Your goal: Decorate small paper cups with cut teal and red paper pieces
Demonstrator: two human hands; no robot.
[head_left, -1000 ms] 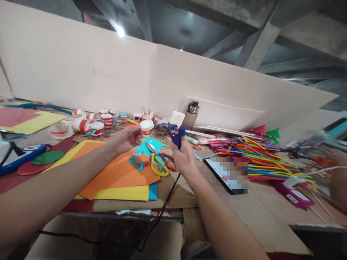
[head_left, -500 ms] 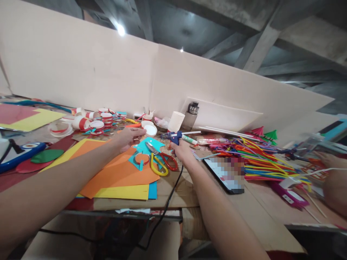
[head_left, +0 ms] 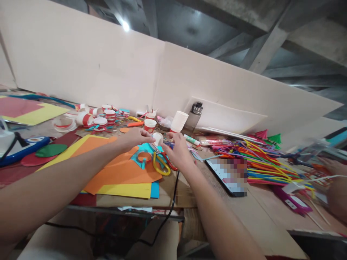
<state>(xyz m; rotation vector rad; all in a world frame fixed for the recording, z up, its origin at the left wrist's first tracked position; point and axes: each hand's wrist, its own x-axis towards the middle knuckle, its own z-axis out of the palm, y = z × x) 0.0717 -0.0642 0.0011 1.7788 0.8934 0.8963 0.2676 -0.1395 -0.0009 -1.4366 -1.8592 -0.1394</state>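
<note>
My left hand (head_left: pixel 139 137) pinches a small white round piece (head_left: pixel 157 138), like a cut-off paper cup bottom, between thumb and fingertips. On its right side is my right hand (head_left: pixel 177 150), fingers apart and curved, thumb close to the piece's edge; whether it touches I cannot tell. Partly hidden behind the right hand is a blue glue gun (head_left: pixel 169 143) on the table. Beneath the hands lie scissors (head_left: pixel 162 167) with yellow and red handles, teal paper (head_left: pixel 134 156) and a small ring (head_left: pixel 144 156) with a teal strip. A red-and-white paper cup (head_left: pixel 150 126) stands just beyond.
Orange sheets (head_left: pixel 119 169) overlie yellow ones at front. Cut cups (head_left: pixel 84 118) crowd the back left. A cup stack (head_left: pixel 179 121) and bottle (head_left: pixel 193 117) stand behind. Rightward lie a phone (head_left: pixel 226 177), pipe cleaners (head_left: pixel 268 168) and another person's hand (head_left: pixel 333 167). A black cable (head_left: pixel 173 198) crosses the table edge.
My right hand has let go of the glue gun and moved left to the white piece. My left hand has shifted slightly right and down with that piece, uncovering the paper cup behind.
</note>
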